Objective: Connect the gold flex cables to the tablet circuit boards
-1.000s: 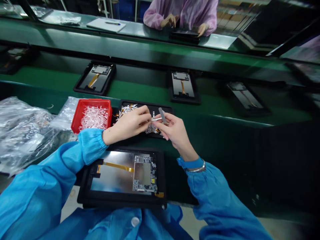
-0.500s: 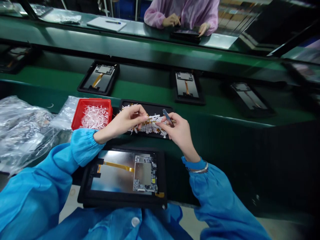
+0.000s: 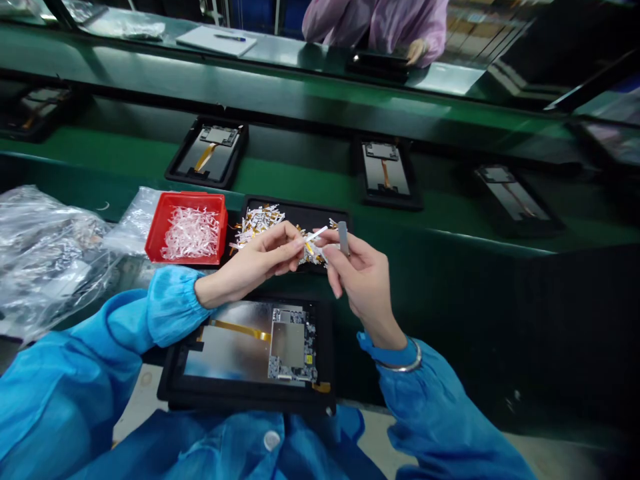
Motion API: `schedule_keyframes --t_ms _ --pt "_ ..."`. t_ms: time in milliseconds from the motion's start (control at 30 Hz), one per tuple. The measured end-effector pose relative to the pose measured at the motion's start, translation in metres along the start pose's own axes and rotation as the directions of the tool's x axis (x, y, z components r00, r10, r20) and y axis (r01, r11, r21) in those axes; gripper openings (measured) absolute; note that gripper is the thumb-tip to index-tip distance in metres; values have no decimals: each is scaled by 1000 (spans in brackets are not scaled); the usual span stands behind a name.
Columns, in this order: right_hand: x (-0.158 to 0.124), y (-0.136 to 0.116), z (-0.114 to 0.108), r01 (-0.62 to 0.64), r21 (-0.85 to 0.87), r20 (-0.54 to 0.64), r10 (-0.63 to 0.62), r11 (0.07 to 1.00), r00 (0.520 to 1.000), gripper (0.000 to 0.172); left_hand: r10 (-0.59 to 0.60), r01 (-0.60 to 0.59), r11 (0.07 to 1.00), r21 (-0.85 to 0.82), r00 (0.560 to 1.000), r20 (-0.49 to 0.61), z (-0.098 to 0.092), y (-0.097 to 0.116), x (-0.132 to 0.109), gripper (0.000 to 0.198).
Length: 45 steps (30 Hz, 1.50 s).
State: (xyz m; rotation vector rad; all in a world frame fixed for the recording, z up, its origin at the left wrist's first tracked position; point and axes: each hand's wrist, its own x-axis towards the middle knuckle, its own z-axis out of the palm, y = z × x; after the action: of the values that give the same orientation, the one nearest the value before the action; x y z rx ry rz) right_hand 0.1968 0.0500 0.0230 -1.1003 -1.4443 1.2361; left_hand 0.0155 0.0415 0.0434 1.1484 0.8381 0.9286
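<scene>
Small strip, fingertip hold
My left hand (image 3: pixel 260 261) pinches the strip (image 3: pixel 316 234); right hand (image 3: pixel 361 275) grips tweezers (image 3: pixel 343 239); a slip could drop it onto the tablet (image 3: pixel 240 350) beneath.

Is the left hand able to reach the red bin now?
Probably yes: the red bin lies open just beside the left hand, nothing between them, though its fingers pinch a white strip.

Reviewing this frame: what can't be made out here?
All in the head view.
Too small to identify: white strip pinched by left hand, beside right hand.
Hidden by fingers: lower end of grey tool in right hand.
Cut by top edge: co-worker.
Dark, blurred: rightmost tray.
Lost in glare: contents of plastic bags.
</scene>
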Motion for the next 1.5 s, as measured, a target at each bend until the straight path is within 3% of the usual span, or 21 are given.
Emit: schedule_keyframes --t_ms 133,233,267,367,500,600,633,667,700,733,800,833,900,933,1000,1067,1133,1233,1500 --pt "-12 -8 17 58 12 -51 -57 998 997 28 6 -6 1000 -2 1000 0 5 -2 -2 23" --pt "-16 -9 19 241 -100 -113 -252 965 961 8 -12 11 999 53 1000 19 2 -4 -4 23" --pt "-17 -8 17 320 -157 -99 -337 934 936 3 -20 18 997 79 999 24 0 -4 -6 23" --pt "-24 -7 7 504 -374 74 -516 779 853 13 -56 49 985 163 998 43 -4 -6 -12 20" --pt "-33 -6 -4 554 -553 275 -491 623 826 22 -131 109 965 240 988 80 -7 -3 -27 16" --pt "-38 -1 -12 503 -551 266 -432 665 862 20 -38 8 914 405 997 65 -20 11 -43 15" --pt "-40 1 -14 471 -536 253 -399 701 882 17 68 -69 849 524 997 22 -30 16 -49 16" --pt "-42 4 -17 431 -516 244 -356 740 902 15 194 -116 724 680 980 -40 -43 22 -55 18" --pt "-45 7 -19 388 -493 242 -306 778 921 13 316 -91 537 839 944 -100 -57 26 -60 23" --pt "-48 10 -21 342 -471 244 -252 813 936 11 420 14 309 951 895 -149 -71 30 -65 30" --pt "-54 14 -22 259 -444 240 -165 858 957 9 457 314 -81 946 855 -244 -95 32 -72 36" --pt "-56 15 -21 240 -445 234 -146 863 961 9 441 413 -215 885 850 -289 -103 30 -73 35" --pt "-60 17 -19 260 -479 245 -157 839 957 9 376 415 -329 848 882 -285 -104 23 -74 26" --pt "-60 18 -17 294 -506 265 -178 811 948 9 341 332 -332 883 915 -216 -99 17 -72 25" --pt "-61 18 -16 376 -559 325 -222 739 919 13 280 46 -255 966 959 28 -80 5 -68 27" --pt "-60 19 -16 433 -608 377 -238 665 895 17 263 -245 -135 960 925 273 -58 -8 -64 22" --pt "-60 20 -17 463 -639 411 -236 614 880 20 297 -396 -76 915 867 400 -42 -18 -60 18" --pt "-60 21 -20 493 -659 453 -223 569 863 20 303 -461 -16 887 843 443 -31 -29 -57 19" --pt "-54 19 -17 511 -683 501 -174 522 848 19 267 -450 141 882 875 404 -36 -40 -55 20"
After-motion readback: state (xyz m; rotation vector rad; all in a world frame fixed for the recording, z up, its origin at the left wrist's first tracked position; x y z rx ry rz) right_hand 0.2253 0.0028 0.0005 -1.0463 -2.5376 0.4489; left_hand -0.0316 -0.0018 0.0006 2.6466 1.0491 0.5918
